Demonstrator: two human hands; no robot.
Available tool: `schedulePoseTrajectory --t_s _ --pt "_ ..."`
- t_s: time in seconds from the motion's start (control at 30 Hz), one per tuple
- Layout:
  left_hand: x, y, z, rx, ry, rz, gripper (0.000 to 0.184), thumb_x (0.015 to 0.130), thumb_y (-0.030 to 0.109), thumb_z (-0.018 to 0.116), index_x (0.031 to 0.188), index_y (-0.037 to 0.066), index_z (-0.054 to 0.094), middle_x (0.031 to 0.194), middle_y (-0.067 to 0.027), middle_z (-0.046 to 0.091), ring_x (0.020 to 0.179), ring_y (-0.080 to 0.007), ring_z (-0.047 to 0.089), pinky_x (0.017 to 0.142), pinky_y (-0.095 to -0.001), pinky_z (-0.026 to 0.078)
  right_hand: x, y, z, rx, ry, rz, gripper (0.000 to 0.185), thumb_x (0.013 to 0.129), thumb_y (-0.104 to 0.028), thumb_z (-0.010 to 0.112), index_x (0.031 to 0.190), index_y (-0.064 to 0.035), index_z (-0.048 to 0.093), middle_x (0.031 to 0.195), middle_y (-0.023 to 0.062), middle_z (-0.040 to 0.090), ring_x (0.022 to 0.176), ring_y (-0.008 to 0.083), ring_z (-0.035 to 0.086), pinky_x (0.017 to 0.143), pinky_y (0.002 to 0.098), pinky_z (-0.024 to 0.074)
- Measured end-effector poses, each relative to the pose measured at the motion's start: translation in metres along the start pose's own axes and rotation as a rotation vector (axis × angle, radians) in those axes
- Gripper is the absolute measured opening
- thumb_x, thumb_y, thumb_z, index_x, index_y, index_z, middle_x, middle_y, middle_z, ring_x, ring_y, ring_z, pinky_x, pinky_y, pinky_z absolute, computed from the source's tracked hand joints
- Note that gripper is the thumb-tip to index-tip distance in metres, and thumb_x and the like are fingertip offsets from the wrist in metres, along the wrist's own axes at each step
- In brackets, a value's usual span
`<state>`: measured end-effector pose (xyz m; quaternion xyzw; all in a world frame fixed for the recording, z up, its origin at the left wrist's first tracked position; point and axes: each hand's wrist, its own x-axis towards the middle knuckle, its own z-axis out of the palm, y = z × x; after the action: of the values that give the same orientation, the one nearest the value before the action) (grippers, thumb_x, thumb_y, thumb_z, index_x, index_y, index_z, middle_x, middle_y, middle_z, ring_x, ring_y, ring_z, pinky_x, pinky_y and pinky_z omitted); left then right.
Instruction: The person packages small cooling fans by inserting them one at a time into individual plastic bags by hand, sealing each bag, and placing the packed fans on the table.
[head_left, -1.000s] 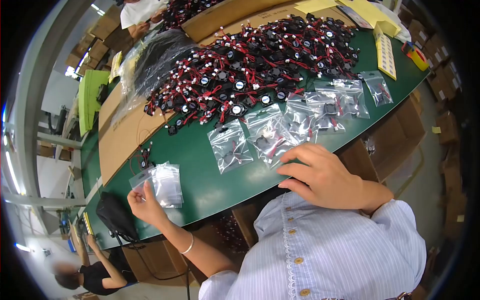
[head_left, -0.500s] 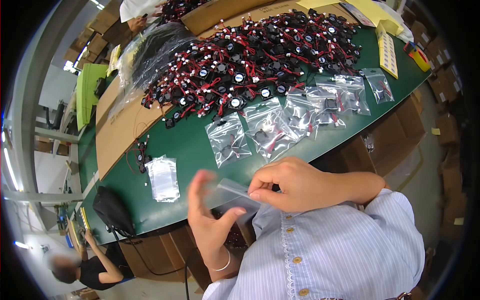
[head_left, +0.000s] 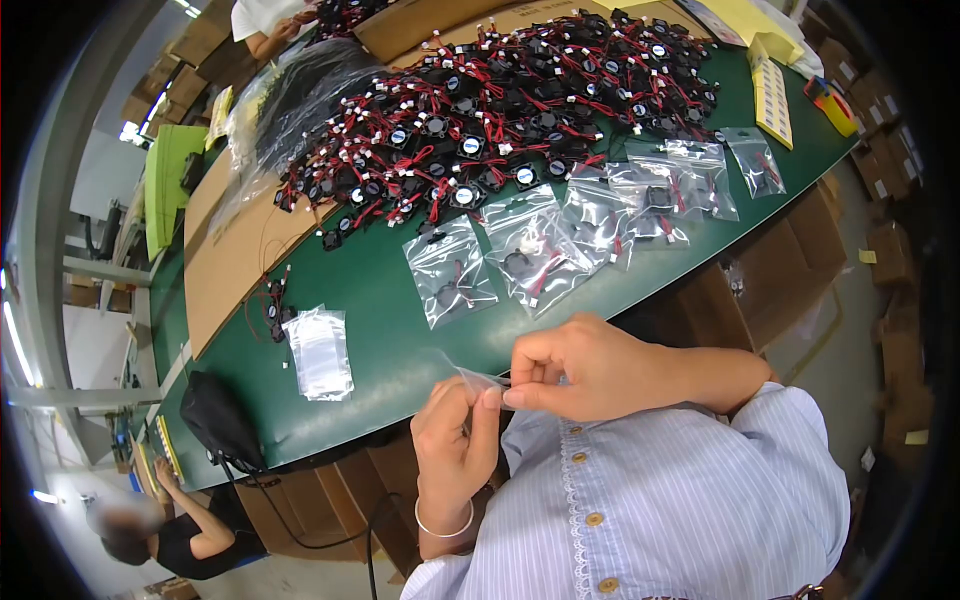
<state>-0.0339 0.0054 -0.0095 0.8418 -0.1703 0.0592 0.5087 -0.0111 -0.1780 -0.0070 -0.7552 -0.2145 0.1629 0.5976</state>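
Both my hands meet at the table's front edge over one clear plastic bag (head_left: 474, 379). My left hand (head_left: 455, 430) pinches the bag between thumb and fingers. Beside it, my right hand (head_left: 575, 370) grips the bag's other side with thumb and curled fingers. Whatever lies inside the bag is hidden by my fingers. Just beyond my hands, a zip bag with a small black fan (head_left: 449, 275) lies flat, and several more filled zip bags (head_left: 530, 250) run to the right. A stack of flat clear bags (head_left: 322, 360) lies to the left.
A large heap of small black fans with red wires (head_left: 480, 130) covers the back of the green table (head_left: 390, 335). A few loose fans (head_left: 276, 312) lie near the cardboard sheet (head_left: 225, 260). A black pouch (head_left: 222, 420) sits at the left edge, a tape roll (head_left: 832, 105) at the right.
My left hand, spread and blurred before, has moved right and closed on the bag beside my right hand. My right hand has stayed almost in place.
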Motion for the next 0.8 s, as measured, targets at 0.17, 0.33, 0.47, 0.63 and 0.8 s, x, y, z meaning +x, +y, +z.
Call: schedulePoseTrajectory --t_s 0.17,0.33,0.47,0.63,0.8 --pt "-0.001 0.008 0.001 -0.078 -0.047 0.019 0.012 0.079 -0.002 0.059 0.068 0.000 0.054 0.061 -0.0081 0.052 0.053 -0.0184 0.046 0.050 -0.0279 0.037 -0.004 0.010 0.006 -0.099 -0.048 -0.234 0.022 0.083 -0.014 0.057 0.066 -0.0028 0.048 0.056 0.0088 0.053 0.047 0.0243 0.053 0.044 0.0342 0.0400" --pt "-0.003 0.004 0.020 0.083 0.042 0.076 0.013 0.076 -0.004 0.060 0.067 0.000 0.053 0.061 -0.0089 0.052 0.052 -0.0208 0.047 0.050 -0.0280 0.038 -0.010 0.012 0.019 -0.381 0.195 -0.334 0.015 0.078 -0.006 0.053 0.065 -0.0045 0.047 0.054 0.0080 0.046 0.046 0.0252 0.050 0.042 0.0344 0.0387" --pt "-0.003 0.005 0.029 0.174 0.126 0.114 0.012 0.077 -0.003 0.057 0.066 -0.001 0.052 0.057 -0.0089 0.050 0.050 -0.0171 0.044 0.048 -0.0284 0.035 -0.008 0.014 0.020 -0.628 0.423 -0.308 0.014 0.073 -0.008 0.058 0.065 -0.0057 0.046 0.058 0.0061 0.049 0.047 0.0222 0.052 0.041 0.0340 0.0406" --pt "-0.005 0.001 0.025 0.276 0.079 0.055 0.014 0.076 -0.001 0.058 0.064 -0.002 0.050 0.055 -0.0098 0.047 0.048 -0.0181 0.043 0.047 -0.0291 0.035 -0.017 0.001 0.014 -0.741 0.354 -0.147 0.011 0.071 -0.011 0.062 0.071 -0.0049 0.052 0.071 0.0064 0.056 0.057 0.0218 0.057 0.053 0.0335 0.0489" --pt "-0.004 0.004 0.027 0.205 0.092 -0.020 0.019 0.072 -0.001 0.061 0.059 0.003 0.048 0.051 -0.0092 0.048 0.045 -0.0255 0.046 0.048 -0.0342 0.038 -0.020 0.002 0.018 -0.854 0.389 -0.561 0.022 0.071 -0.010 0.060 0.091 -0.0025 0.062 0.100 0.0137 0.059 0.086 0.0241 0.060 0.088 0.0424 0.0467"
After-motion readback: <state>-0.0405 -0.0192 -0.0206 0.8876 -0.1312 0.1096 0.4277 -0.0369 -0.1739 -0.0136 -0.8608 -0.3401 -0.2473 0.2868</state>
